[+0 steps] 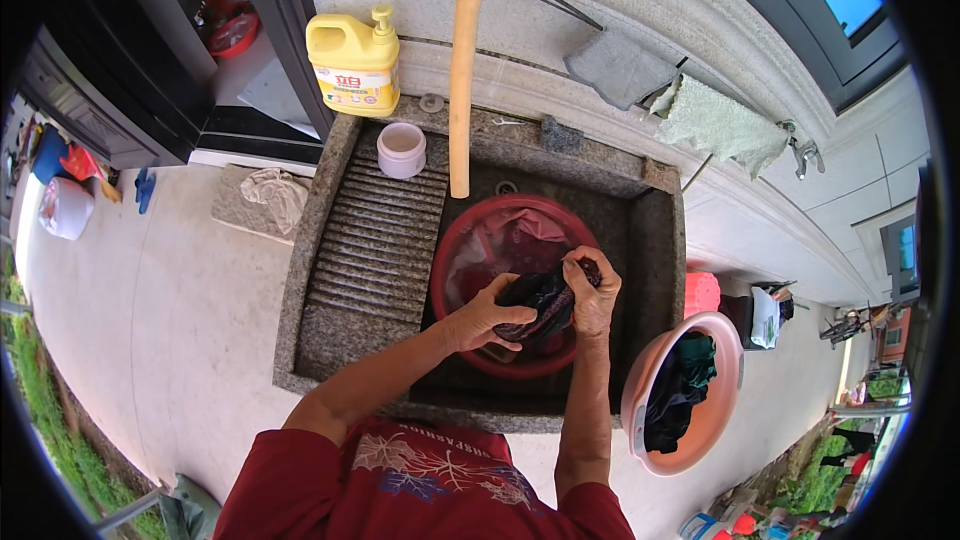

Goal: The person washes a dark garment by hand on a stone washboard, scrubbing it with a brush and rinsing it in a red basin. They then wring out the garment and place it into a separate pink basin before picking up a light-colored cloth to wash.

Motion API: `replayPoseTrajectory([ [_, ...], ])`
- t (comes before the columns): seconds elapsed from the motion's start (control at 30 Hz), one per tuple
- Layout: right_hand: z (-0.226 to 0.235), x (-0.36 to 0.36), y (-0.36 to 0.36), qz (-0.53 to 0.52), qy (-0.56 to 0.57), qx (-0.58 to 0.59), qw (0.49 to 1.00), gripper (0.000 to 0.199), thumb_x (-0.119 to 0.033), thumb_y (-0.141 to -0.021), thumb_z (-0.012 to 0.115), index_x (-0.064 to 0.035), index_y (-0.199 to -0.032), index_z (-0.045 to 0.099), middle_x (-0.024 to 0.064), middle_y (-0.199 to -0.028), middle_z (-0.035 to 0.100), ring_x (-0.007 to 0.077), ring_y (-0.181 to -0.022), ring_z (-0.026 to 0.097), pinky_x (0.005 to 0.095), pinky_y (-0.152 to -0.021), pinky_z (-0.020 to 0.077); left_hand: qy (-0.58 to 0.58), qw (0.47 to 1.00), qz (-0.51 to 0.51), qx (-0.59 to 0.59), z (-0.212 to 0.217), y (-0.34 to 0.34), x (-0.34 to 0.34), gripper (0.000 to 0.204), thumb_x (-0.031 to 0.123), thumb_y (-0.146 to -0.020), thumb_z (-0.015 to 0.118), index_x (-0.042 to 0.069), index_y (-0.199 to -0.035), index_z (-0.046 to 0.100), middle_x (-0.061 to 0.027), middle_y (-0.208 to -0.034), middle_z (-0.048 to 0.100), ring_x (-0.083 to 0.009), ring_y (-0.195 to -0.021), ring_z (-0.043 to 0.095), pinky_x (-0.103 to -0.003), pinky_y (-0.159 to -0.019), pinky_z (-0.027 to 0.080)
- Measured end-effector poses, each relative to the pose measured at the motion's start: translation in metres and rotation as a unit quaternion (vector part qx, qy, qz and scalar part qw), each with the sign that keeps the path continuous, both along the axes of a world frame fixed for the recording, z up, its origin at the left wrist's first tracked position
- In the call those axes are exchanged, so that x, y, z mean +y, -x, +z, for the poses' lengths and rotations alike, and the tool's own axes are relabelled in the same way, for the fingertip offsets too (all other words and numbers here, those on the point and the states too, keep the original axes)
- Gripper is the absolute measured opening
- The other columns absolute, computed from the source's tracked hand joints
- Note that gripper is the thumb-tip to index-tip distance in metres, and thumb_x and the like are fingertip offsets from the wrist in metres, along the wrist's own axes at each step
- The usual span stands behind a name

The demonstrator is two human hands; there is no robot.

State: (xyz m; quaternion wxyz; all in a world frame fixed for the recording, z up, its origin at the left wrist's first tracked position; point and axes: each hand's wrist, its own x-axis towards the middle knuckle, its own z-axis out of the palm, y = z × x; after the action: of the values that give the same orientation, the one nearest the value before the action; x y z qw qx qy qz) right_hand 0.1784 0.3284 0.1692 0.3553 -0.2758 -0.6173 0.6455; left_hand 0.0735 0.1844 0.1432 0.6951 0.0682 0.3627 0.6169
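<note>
A dark wet garment (540, 302) is gripped between both hands above a red basin (452, 245) that sits in a stone sink (660, 240). My left hand (485, 318) clasps its lower left end. My right hand (592, 290) grips its upper right end. More reddish cloth (530, 230) lies in water inside the basin. The sink's ribbed washboard slope (375, 240) lies to the left of the basin.
A yellow detergent jug (354, 62) and a small pale cup (401, 149) stand at the sink's back left. A wooden handle (460, 80) hangs over the sink. A pink basin (720, 410) with dark clothes sits at the right. Cloths (715, 120) hang on a rail.
</note>
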Motion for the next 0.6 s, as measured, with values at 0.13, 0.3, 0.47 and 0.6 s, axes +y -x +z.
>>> replayPoseTrajectory([
  [0.13,0.002,-0.002,0.001,-0.018,0.0,-0.023,1.0,0.006,0.004,-0.081,0.06,-0.001,-0.084,0.061,-0.0036,-0.07,0.052,0.0033,-0.062,0.044,0.0187,-0.056,0.0347,-0.011,0.965,-0.088,0.246,0.013,-0.003,-0.001,0.093,0.025,-0.064,0.084,0.004,-0.134,0.027,-0.0114,-0.094,0.06,-0.0232,-0.081,0.064,-0.037,-0.06,0.052],
  [0.3,-0.012,-0.003,0.003,-0.04,-0.067,-0.117,0.99,0.007,0.001,-0.08,0.062,-0.0044,-0.079,0.058,-0.0081,-0.066,0.047,-0.0001,-0.059,0.039,0.0185,-0.05,0.0316,-0.058,0.749,0.003,0.66,-0.02,-0.024,0.007,0.072,0.028,-0.069,0.078,0.001,-0.121,0.036,-0.0206,-0.092,0.059,-0.0376,-0.077,0.065,-0.047,-0.06,0.052],
  [0.47,-0.047,0.001,0.004,-0.068,-0.22,-0.195,0.954,0.01,-0.004,-0.072,0.064,-0.0043,-0.079,0.056,0.0063,-0.061,0.049,0.0111,-0.054,0.046,0.0278,-0.054,0.0417,0.017,0.672,-0.104,0.733,-0.024,-0.024,0.016,0.054,0.026,-0.073,0.074,0.001,-0.107,0.04,-0.0197,-0.092,0.058,-0.0394,-0.077,0.064,-0.048,-0.064,0.053],
  [0.6,-0.077,0.005,0.003,-0.11,-0.307,-0.24,0.914,0.009,-0.004,-0.071,0.063,-0.0041,-0.077,0.056,0.0086,-0.064,0.052,0.0131,-0.056,0.05,0.0281,-0.057,0.0439,0.025,0.654,-0.145,0.742,-0.044,-0.024,0.024,0.058,0.026,-0.073,0.075,0.0,-0.11,0.039,-0.0202,-0.096,0.058,-0.0396,-0.081,0.064,-0.047,-0.065,0.053],
])
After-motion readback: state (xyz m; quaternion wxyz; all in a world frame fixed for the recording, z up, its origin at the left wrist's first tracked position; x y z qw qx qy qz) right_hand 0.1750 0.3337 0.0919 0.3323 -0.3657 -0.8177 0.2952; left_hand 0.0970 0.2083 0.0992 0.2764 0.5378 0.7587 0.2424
